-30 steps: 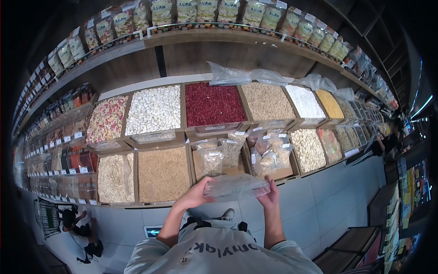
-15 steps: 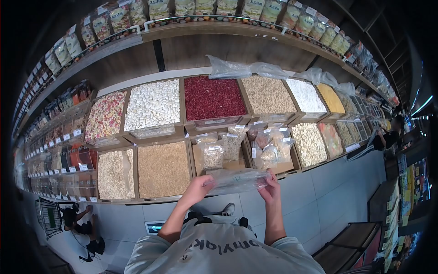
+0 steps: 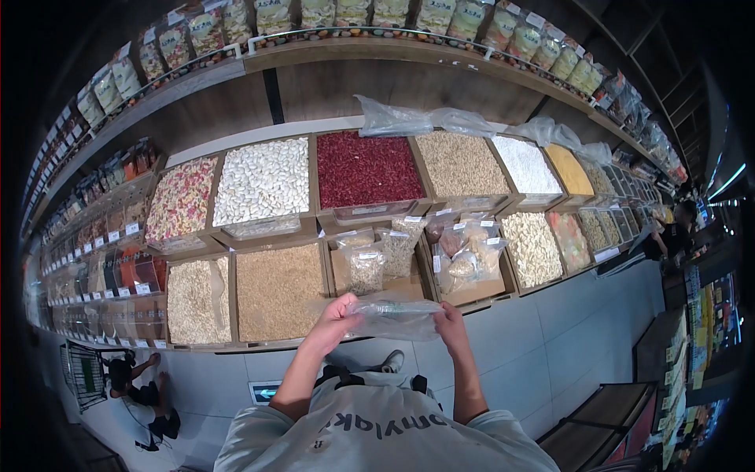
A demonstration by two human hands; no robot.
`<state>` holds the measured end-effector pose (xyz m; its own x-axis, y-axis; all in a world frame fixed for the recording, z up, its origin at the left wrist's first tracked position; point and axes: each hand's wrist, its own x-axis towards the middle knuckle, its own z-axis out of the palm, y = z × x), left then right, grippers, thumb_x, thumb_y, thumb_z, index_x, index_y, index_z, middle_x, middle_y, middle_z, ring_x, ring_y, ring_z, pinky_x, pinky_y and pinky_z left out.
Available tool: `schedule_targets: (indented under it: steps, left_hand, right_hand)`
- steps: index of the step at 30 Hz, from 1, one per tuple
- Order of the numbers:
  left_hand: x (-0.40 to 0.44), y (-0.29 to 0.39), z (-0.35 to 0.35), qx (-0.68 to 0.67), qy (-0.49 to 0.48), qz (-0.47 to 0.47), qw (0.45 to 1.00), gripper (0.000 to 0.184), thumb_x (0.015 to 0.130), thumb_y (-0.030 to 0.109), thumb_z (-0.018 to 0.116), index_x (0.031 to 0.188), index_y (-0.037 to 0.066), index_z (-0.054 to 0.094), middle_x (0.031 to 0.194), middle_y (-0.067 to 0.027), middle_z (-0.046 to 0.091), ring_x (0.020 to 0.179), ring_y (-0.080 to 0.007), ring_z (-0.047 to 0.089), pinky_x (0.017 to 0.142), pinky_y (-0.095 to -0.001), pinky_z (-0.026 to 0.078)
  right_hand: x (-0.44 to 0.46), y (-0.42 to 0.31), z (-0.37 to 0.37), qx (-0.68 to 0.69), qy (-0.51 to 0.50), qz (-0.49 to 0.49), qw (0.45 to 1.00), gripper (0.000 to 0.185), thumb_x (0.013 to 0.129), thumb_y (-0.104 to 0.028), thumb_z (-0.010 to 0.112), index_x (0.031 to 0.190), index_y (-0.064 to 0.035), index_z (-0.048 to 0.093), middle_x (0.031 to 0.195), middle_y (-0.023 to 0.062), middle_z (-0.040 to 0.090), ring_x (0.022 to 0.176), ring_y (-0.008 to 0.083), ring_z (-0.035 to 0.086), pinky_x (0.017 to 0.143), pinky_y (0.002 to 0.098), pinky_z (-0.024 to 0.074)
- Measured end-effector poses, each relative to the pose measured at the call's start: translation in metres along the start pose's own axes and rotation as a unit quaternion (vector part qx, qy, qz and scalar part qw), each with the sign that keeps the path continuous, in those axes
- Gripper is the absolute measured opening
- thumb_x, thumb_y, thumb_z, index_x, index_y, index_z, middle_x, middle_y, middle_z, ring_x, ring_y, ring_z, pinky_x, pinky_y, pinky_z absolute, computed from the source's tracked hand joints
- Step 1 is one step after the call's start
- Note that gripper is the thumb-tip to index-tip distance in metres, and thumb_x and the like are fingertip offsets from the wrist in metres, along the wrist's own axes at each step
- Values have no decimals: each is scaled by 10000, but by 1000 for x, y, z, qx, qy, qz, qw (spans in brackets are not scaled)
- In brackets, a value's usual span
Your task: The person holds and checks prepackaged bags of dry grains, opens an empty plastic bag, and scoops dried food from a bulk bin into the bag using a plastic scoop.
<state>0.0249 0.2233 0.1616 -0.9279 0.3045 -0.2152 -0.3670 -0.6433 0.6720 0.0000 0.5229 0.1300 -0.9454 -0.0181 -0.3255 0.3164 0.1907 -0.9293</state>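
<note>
A clear plastic bag (image 3: 397, 317) stretches between my two hands, in front of the lower row of bins. My left hand (image 3: 334, 321) is closed on its left end, fingers pinched together. At the other end my right hand (image 3: 451, 325) grips the bag's edge. Just beyond the bag, a bin holds several small packed bags of grain (image 3: 366, 269). Beside it on the right, another bin holds packed bags of pale and reddish goods (image 3: 464, 259). Left of these lies a bin of light brown grain (image 3: 281, 291).
Dark red beans (image 3: 368, 167) and white beans (image 3: 263, 179) fill bins in the upper row. Loose plastic bags (image 3: 393, 116) lie along the back ledge. A person (image 3: 141, 397) is low at the left, near a shopping cart (image 3: 82, 374); another person (image 3: 675, 236) stands far right.
My right hand has moved left and slightly down, closer to my left hand. The bag between them is less stretched. My left hand has shifted slightly left.
</note>
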Motion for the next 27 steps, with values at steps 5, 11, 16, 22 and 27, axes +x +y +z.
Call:
schedule_targets:
  steps: [5,11,16,22,27]
  left_hand:
    - [5,-11,-8,431,176,90,881,146,843,-2,640,866,59,510,702,-1,524,648,-83,474,591,-256,389]
    - [5,-16,4,520,200,100,824,144,815,-13,621,872,30,497,700,-80,537,669,-117,511,607,-288,417]
    - [17,-39,-30,425,183,118,879,133,823,-12,623,879,22,508,737,-57,544,694,-143,507,650,-287,422]
    - [30,-73,-77,366,213,142,895,160,866,-45,568,1014,14,579,836,-35,563,730,-134,523,703,-268,440]
    - [26,-54,-59,78,260,91,958,169,905,-53,531,1058,4,575,990,-83,619,872,-160,613,761,-298,508]
  right_hand:
    - [11,16,-1,11,90,-140,986,83,878,-29,483,844,-45,557,703,-19,512,627,54,458,537,218,369]
    - [14,10,6,182,137,-62,972,119,861,17,486,913,-37,579,781,1,575,679,88,523,603,235,431]
    - [15,9,3,511,38,-14,859,163,897,-68,583,1054,-27,575,987,69,649,852,161,641,764,298,548]
    - [21,22,-6,575,25,76,814,270,911,-141,608,1154,-28,577,1005,49,658,879,173,639,816,325,536]
    - [15,13,-2,561,-76,68,822,89,900,-101,595,986,-78,591,832,6,620,735,120,589,684,278,500]
